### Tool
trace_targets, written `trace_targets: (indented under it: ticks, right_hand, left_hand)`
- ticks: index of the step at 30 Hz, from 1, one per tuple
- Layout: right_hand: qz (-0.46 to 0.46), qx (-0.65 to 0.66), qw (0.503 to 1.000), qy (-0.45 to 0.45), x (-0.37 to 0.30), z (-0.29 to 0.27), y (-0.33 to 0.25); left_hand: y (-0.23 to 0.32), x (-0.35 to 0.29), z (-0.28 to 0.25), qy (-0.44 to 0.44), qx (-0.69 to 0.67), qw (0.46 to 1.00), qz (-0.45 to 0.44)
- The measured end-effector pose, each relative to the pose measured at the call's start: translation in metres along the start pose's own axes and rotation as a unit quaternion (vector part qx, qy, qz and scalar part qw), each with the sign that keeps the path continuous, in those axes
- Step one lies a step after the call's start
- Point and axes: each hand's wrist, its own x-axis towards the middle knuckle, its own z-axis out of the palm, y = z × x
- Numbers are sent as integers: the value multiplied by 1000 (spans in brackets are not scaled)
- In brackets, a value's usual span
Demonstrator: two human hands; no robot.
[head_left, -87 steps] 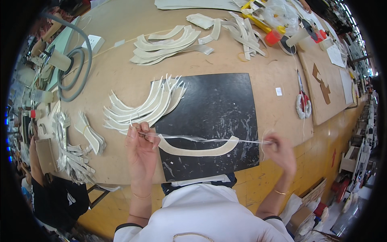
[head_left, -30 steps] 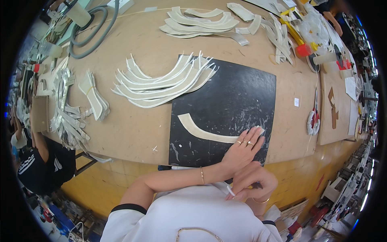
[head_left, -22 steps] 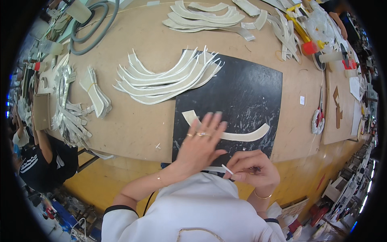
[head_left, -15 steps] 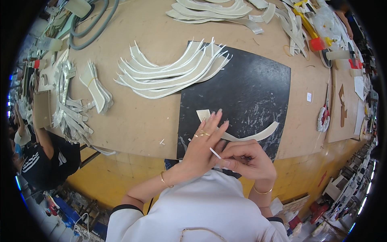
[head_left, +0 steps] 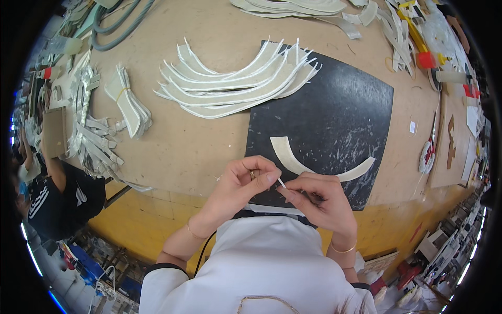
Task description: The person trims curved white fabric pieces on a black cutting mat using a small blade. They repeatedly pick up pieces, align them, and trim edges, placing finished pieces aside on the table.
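1. Since half a second ago, the left hand [head_left: 242, 180] has left the lone curved strip [head_left: 285, 153] and come to the tip of a thin white tape [head_left: 283, 183] beside the right hand [head_left: 324, 201].

2. Right thumb and forefinger pinch the white tape, its short end standing out between the hands. Left thumb and forefinger appear closed on that end, though blur and overlap leave some doubt about how firmly.

3. The white tape is above the near edge of the black mat [head_left: 334, 104], toward its left corner. The curved strip lies flat on the mat's near part, its middle partly behind the right hand.

4. The tape should be very light, limp and narrow, easy to crease or twist; a fingertip pinch close to the free end suits it best. The curved strip looks light, thin and flexible, fairly soft but holding its bend; a flat palm would steady it, and either end offers a hold.

5. Counted: two hands, one black mat, one lone curved strip and one tape between the fingers. Left of the mat and overlapping its far-left corner is one pile of white-edged strips [head_left: 230, 97], layered too closely to number. Well left of the mat lies one banded bundle [head_left: 128, 104]. To the mat's right are one small white label [head_left: 412, 127] and one pair of scissors [head_left: 427, 157].
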Motion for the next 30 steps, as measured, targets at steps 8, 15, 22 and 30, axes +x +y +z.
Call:
trace_targets:
  ticks: [8,15,22,30]
  right_hand:
    - [11,-39,981,189,0,30,19]
    - [-1,-179,970,165,-4,36,33]
    - [37,-205,971,119,-5,33,29]
    - [41,-179,977,110,-3,33,26]
  left_hand:
    - [0,36,-4,189,451,826,280]
    - [0,60,-4,148,512,797,284]
    - [0,67,-6,151,523,792,277]
    - [7,66,-4,147,512,806,260]
